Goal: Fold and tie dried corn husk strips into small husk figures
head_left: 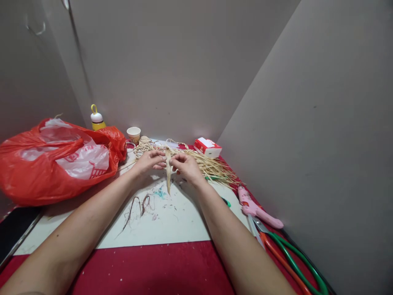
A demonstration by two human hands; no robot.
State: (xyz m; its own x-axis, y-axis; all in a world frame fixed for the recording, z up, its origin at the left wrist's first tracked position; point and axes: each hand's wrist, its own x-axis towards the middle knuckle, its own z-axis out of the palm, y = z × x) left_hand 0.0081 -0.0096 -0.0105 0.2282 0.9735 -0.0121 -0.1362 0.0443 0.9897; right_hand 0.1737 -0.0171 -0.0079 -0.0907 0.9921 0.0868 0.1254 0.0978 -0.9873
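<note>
A pale, dry, husk-like strip [168,176] hangs upright between my two hands, its pointed end downward over the white board. My right hand [186,167] pinches it from the right with thumb and forefinger. From the other side, the fingers of my left hand [150,160] meet along its upper part; the exact grip is partly hidden. Just behind the hands lies a bundle of straw-coloured stalks [215,167], with knotted beige cord [144,145] to its left. Dark thin fibres [132,211] rest on the board below my left hand.
A red plastic bag [33,180] bulges at the left, near a yellow bottle [97,121] and a paper cup [134,133]. A red-and-white box [208,147] stands behind. On the right are a pink glue gun [259,213] and green-and-orange-handled scissors [288,250]. Grey walls enclose the table.
</note>
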